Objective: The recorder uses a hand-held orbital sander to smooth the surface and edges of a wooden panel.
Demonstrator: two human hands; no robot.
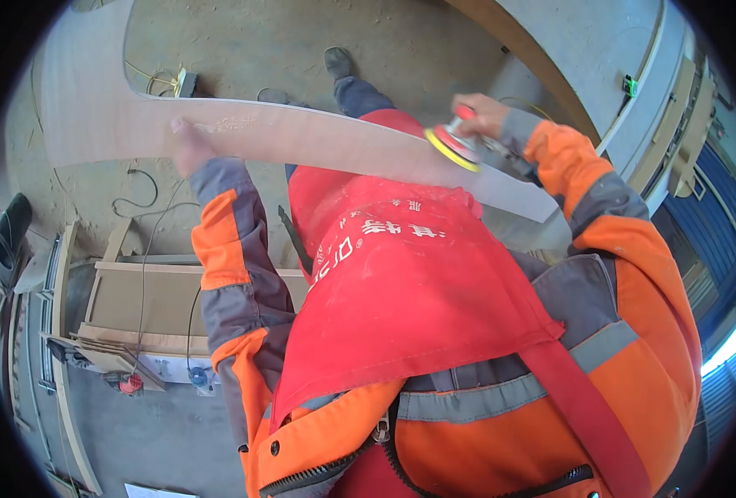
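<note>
A long, curved pale wooden panel (pixel 318 137) stretches across in front of me, broad at the left and narrowing to the right. My left hand (pixel 188 148) grips its near edge, thumb on the top face and the other fingers hidden. Close by the thumb is a patch of light, flaky marks. Over the panel's right part, my right hand (pixel 481 116) is closed around a round red sander (pixel 453 149) with a yellow pad. The pad is tilted; I cannot tell whether it touches the wood.
Large pale boards (pixel 592 41) with a curved edge stand at the upper right. A wooden frame (pixel 177 266) is at the left, with a red tool (pixel 127 383) and a blue one (pixel 198 376) below it. Cables (pixel 139 203) trail over the dusty floor (pixel 243 50).
</note>
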